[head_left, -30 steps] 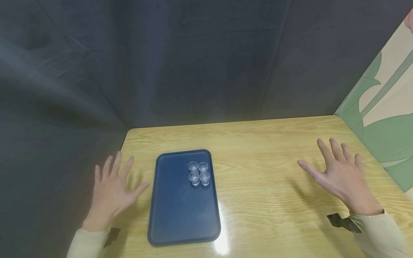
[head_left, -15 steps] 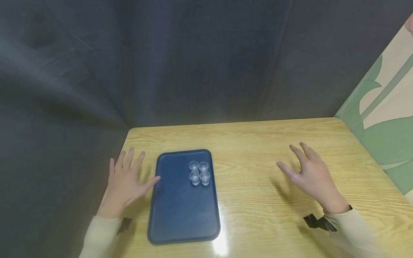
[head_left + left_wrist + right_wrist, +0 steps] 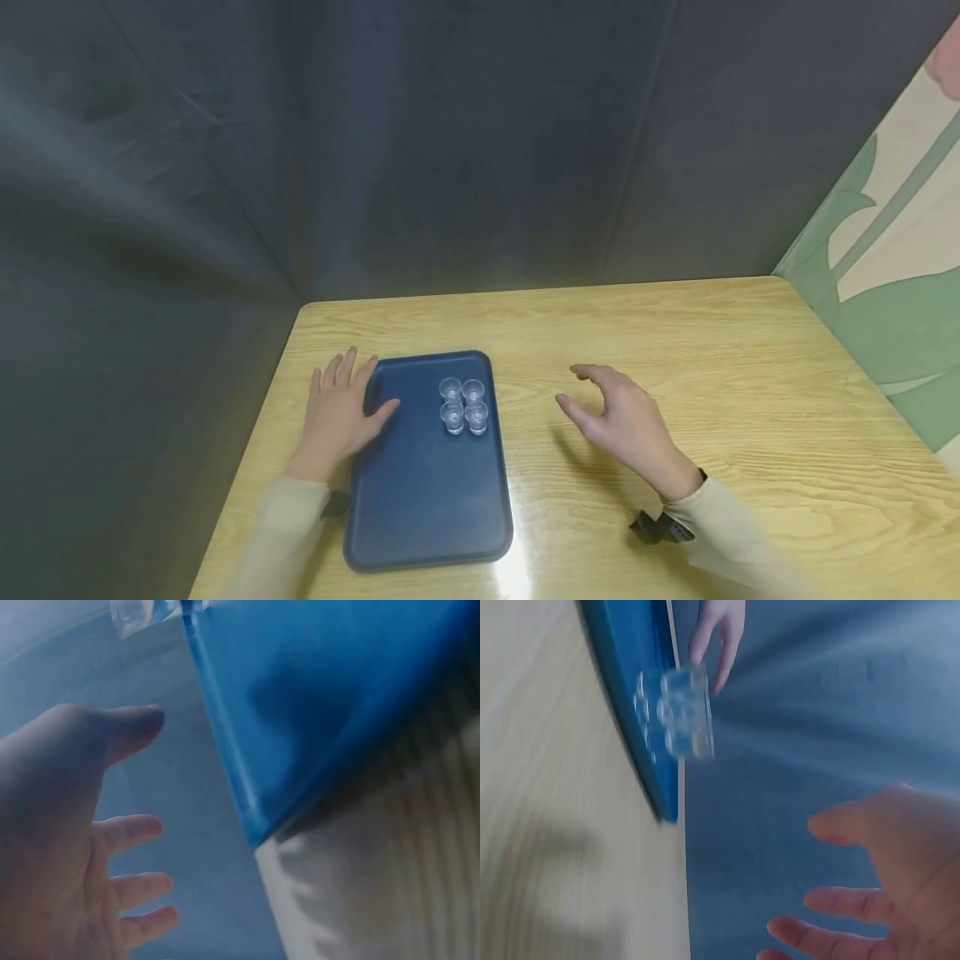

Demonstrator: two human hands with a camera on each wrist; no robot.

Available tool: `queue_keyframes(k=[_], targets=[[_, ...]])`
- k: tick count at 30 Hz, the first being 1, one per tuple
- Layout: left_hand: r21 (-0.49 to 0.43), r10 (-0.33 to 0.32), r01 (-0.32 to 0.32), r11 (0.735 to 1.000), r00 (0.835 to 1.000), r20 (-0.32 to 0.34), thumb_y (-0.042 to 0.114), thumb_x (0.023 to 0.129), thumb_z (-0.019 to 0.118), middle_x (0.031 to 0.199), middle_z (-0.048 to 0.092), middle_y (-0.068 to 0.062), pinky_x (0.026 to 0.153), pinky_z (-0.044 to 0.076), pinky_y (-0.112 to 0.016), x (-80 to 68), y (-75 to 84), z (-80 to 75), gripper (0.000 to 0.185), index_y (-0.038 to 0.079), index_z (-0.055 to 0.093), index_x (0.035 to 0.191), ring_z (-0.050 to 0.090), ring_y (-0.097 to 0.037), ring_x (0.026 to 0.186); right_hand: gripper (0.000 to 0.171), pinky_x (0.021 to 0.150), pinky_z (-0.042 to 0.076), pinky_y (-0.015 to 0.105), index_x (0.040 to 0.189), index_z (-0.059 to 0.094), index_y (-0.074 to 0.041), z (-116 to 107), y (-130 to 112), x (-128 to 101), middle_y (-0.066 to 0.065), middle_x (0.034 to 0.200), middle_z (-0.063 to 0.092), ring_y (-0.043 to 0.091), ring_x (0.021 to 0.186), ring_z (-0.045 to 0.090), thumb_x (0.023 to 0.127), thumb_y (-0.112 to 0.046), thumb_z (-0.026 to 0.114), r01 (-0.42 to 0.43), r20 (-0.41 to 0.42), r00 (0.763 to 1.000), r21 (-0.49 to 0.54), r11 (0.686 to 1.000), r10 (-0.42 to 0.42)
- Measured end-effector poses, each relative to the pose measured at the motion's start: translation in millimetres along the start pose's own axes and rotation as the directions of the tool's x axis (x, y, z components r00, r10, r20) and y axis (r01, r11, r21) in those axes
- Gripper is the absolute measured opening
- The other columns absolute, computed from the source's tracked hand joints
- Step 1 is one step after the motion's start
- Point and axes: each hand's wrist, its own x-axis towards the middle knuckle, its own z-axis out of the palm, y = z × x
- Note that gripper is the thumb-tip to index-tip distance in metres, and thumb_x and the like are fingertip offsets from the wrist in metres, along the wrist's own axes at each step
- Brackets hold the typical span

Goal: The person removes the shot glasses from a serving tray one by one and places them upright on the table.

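Note:
A dark blue rectangular tray [image 3: 427, 508] lies on the wooden table, left of the middle. Several small clear cups [image 3: 453, 416] stand close together in its upper right part. My left hand [image 3: 336, 423] hovers by the tray's left edge, fingers spread, thumb over the tray. To the right of the tray, my right hand [image 3: 628, 421] is above the table, apart from the cups, its fingers slightly bent and nothing held. In the right wrist view the cups [image 3: 679, 712] and the fingers of the left hand [image 3: 724, 622] show beyond the right hand [image 3: 922, 870].
The wooden tabletop [image 3: 712, 350] extends far to the right of the tray. A dark cloth [image 3: 480, 150] hangs behind the table and along its left side. At the right is a fabric with a green leaf pattern [image 3: 900, 325].
Both hands have moved inward: my left hand rightward to the tray's edge, my right hand leftward across the table. The right fingers have bent more. The tray and cups stay put.

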Motion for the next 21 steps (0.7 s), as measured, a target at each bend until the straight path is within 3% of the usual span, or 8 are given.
queue_keyframes(k=[5, 14, 21], targets=[[-0.012, 0.0, 0.001, 1.0, 0.999, 0.036, 0.062, 0.096, 0.065, 0.172, 0.029, -0.028, 0.128, 0.017, -0.075, 7.2, 8.1, 8.0, 0.087, 0.008, 0.046, 0.161, 0.026, -0.053, 0.159, 0.05, 0.087, 0.064, 0.054, 0.13, 0.072, -0.006, 17.5, -18.6, 3.9, 0.011, 0.117, 0.079, 0.034, 0.107, 0.077, 0.093, -0.037, 0.082, 0.052, 0.035, 0.998, 0.02, 0.998, -0.053], [-0.053, -0.013, 0.023, 0.998, 0.982, 0.187, 0.071, 0.096, 0.06, 0.176, 0.017, -0.026, 0.13, 0.009, -0.074, 22.0, 22.8, 19.5, 0.097, 0.009, 0.038, 0.166, 0.015, -0.052, 0.163, 0.047, 0.081, 0.064, 0.043, 0.128, 0.075, -0.009, 42.7, -44.7, 6.1, 0.005, 0.115, 0.081, 0.025, 0.1, 0.078, 0.092, -0.038, 0.083, 0.098, 0.113, 0.988, 0.092, 0.991, -0.108], [-0.073, -0.005, 0.023, 0.997, 0.97, 0.241, 0.063, 0.1, 0.059, 0.175, 0.017, -0.03, 0.13, 0.01, -0.074, 26.3, 30.6, 26.4, 0.092, 0.003, 0.035, 0.166, 0.014, -0.053, 0.163, 0.045, 0.08, 0.064, 0.038, 0.128, 0.076, -0.009, 55.8, -58.8, 8.7, 0.005, 0.121, 0.08, 0.022, 0.098, 0.078, 0.094, -0.039, 0.081, 0.092, 0.184, 0.976, 0.118, 0.989, -0.113]])
